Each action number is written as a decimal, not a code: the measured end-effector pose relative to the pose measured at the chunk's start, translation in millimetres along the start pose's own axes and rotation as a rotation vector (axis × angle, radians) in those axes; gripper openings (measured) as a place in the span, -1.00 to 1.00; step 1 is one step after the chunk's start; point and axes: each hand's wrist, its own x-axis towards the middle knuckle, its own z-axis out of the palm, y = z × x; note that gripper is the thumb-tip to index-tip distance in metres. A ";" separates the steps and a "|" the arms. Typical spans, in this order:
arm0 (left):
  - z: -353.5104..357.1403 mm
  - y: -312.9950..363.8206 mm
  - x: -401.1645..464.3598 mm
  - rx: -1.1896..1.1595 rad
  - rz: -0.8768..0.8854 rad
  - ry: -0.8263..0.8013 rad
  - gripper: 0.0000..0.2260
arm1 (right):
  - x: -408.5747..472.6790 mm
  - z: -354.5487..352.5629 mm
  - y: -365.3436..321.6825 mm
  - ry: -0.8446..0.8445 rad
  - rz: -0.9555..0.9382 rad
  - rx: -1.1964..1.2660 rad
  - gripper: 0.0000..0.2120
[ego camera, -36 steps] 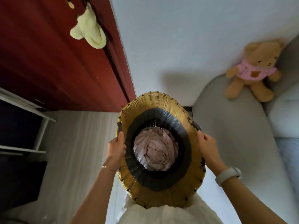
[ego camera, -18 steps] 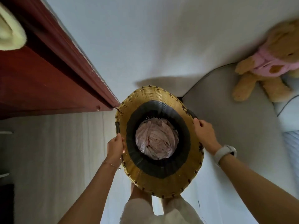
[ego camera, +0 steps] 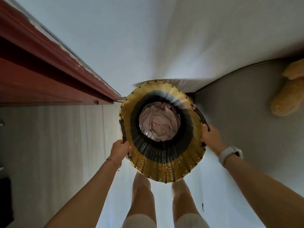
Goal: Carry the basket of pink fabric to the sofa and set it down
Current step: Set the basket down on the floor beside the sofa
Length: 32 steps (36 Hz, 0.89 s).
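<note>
A round woven basket [ego camera: 164, 167], yellow with a dark band inside, hangs in front of me above my legs. Crumpled pink fabric [ego camera: 158, 123] fills its bottom. My left hand [ego camera: 119, 149] grips the dark handle on the basket's left rim. My right hand [ego camera: 211, 136] grips the handle on the right rim; a white watch sits on that wrist. The grey sofa [ego camera: 246, 116] lies directly to the basket's right, its edge close to the rim.
A red-brown wooden door [ego camera: 41, 74] stands at the left, its corner near the basket's far side. A white wall [ego camera: 139, 38] rises behind. A tan teddy bear [ego camera: 287, 96] lies on the sofa at the far right. Pale floor spreads to the left.
The view has tilted further down and my legs now show beneath the basket. The basket sits lower and closer to the sofa edge; the teddy bear has slid toward the right border.
</note>
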 end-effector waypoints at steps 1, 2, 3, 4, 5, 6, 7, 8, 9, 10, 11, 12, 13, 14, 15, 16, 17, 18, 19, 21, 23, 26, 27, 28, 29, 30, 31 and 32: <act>2.9 -0.2 3.1 0.011 0.012 0.019 -0.79 | 7.0 -0.2 -1.7 0.017 0.013 0.020 -0.69; 6.4 0.0 5.6 0.021 0.031 0.036 -0.78 | 14.7 -0.9 -3.1 0.032 0.015 0.038 -0.70; 10.7 -0.8 7.2 0.030 0.047 0.056 -0.76 | 22.0 -2.5 -5.7 0.049 0.011 0.045 -0.70; 14.2 -1.9 7.4 0.040 0.062 0.080 -0.74 | 28.0 -4.3 -8.1 0.067 -0.006 0.038 -0.72; 19.9 -5.0 6.8 0.040 0.067 0.110 -0.73 | 33.5 -6.8 -10.6 0.074 -0.023 0.019 -0.75; 25.1 -8.4 5.6 0.038 0.066 0.140 -0.73 | 37.5 -8.7 -13.8 0.078 -0.054 -0.002 -0.76; 30.0 -11.6 3.0 0.029 0.053 0.159 -0.73 | 40.8 -10.3 -16.6 0.070 -0.086 -0.022 -0.75; 35.5 -15.2 -0.6 0.010 0.028 0.169 -0.73 | 44.1 -11.8 -18.4 0.053 -0.127 -0.049 -0.76; 40.6 -19.7 -2.7 -0.021 -0.005 0.167 -0.72 | 46.2 -13.6 -21.6 0.029 -0.171 -0.084 -0.77; 44.8 -23.5 -5.6 -0.050 -0.045 0.156 -0.73 | 47.7 -14.7 -25.5 0.004 -0.221 -0.128 -0.77; 48.7 -27.2 -9.2 -0.083 -0.096 0.142 -0.73 | 48.1 -16.0 -31.0 -0.020 -0.257 -0.178 -0.75; 52.7 -31.5 -13.1 -0.131 -0.149 0.131 -0.73 | 48.2 -16.8 -37.7 -0.040 -0.295 -0.223 -0.72; 56.7 -36.9 -16.1 -0.193 -0.201 0.120 -0.74 | 47.9 -16.5 -45.7 -0.051 -0.336 -0.262 -0.69; 61.0 -41.5 -18.6 -0.259 -0.248 0.113 -0.76 | 47.9 -15.1 -54.9 -0.056 -0.390 -0.298 -0.68; 65.3 -45.6 -21.5 -0.328 -0.286 0.107 -0.78 | 47.5 -12.8 -64.5 -0.064 -0.443 -0.335 -0.69; 70.1 -48.2 -25.4 -0.396 -0.318 0.103 -0.81 | 47.1 -9.4 -73.5 -0.072 -0.496 -0.367 -0.70; 75.1 -50.3 -28.9 -0.463 -0.342 0.096 -0.84 | 45.9 -6.2 -82.0 -0.087 -0.538 -0.392 -0.70; 80.6 -51.7 -32.7 -0.518 -0.358 0.091 -0.85 | 45.4 -3.0 -88.8 -0.109 -0.573 -0.411 -0.70; 85.3 -52.3 -36.5 -0.559 -0.371 0.082 -0.85 | 45.1 -0.3 -94.5 -0.128 -0.600 -0.431 -0.69; 92.7 -52.4 -43.0 -0.606 -0.390 0.056 -0.85 | 45.8 3.4 -103.1 -0.137 -0.638 -0.482 -0.66; 98.5 -52.8 -45.5 -0.627 -0.392 0.020 -0.87 | 48.6 5.3 -107.8 -0.153 -0.662 -0.489 -0.62; 103.4 -49.7 -50.5 -0.597 -0.380 -0.062 -0.89 | 50.9 3.7 -106.0 -0.163 -0.691 -0.420 -0.58; 104.2 -48.8 -51.2 -0.573 -0.362 -0.078 -0.89 | 49.6 1.5 -103.5 -0.133 -0.710 -0.394 -0.57; 104.1 -46.5 -52.8 -0.553 -0.335 -0.078 -0.92 | 46.5 -1.0 -99.5 -0.086 -0.733 -0.373 -0.57; 103.8 -48.3 -50.5 -0.484 -0.283 -0.044 -0.93 | 41.2 -3.4 -94.2 -0.039 -0.751 -0.347 -0.57; 103.4 -50.2 -46.8 -0.353 -0.201 0.015 -0.93 | 35.1 -4.2 -86.0 -0.011 -0.748 -0.311 -0.57; 101.1 -54.0 -41.9 -0.180 -0.097 0.071 -0.89 | 28.1 -3.7 -76.2 -0.021 -0.724 -0.281 -0.59; 98.3 -57.9 -37.2 -0.004 0.007 0.098 -0.79 | 21.2 -0.1 -63.2 -0.075 -0.692 -0.270 -0.60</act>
